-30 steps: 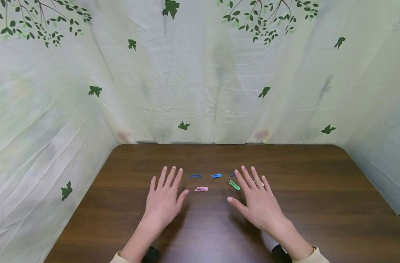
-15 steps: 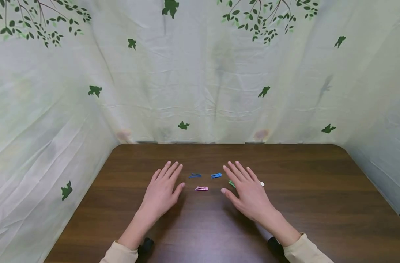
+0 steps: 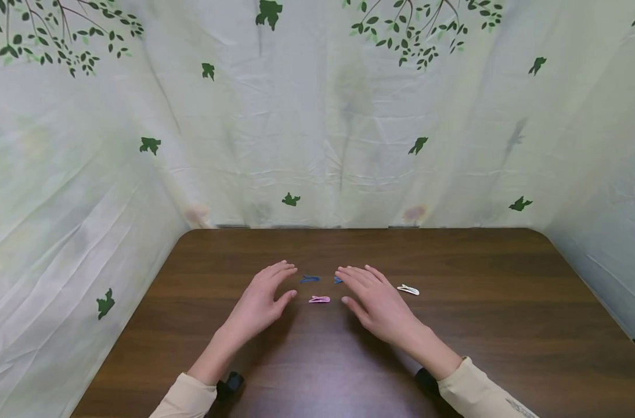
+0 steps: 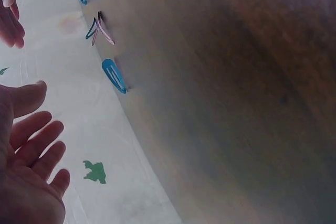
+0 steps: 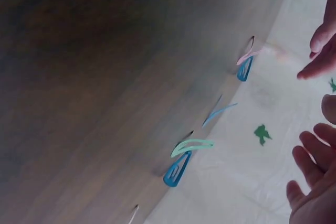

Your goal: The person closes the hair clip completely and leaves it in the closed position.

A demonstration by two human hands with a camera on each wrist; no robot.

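Several small snap hair clips lie in a loose group on the dark wooden table. My left hand hovers flat just left of the dark blue clip and the pink clip, holding nothing. My right hand hovers just right of the pink clip, its fingers straight and over most of a bright blue clip. A white clip lies to its right. The right wrist view shows a green clip beside a blue clip. In the left wrist view a blue clip lies beyond my open palm.
A pale cloth printed with green leaves hangs round the table on the back, left and right sides. The table's far edge meets the cloth. Bare wood stretches to the right of the white clip and in front of my hands.
Both hands have slid inward toward each other. My right hand moved left, uncovering the white clip and now hiding the green clip and most of the bright blue one.
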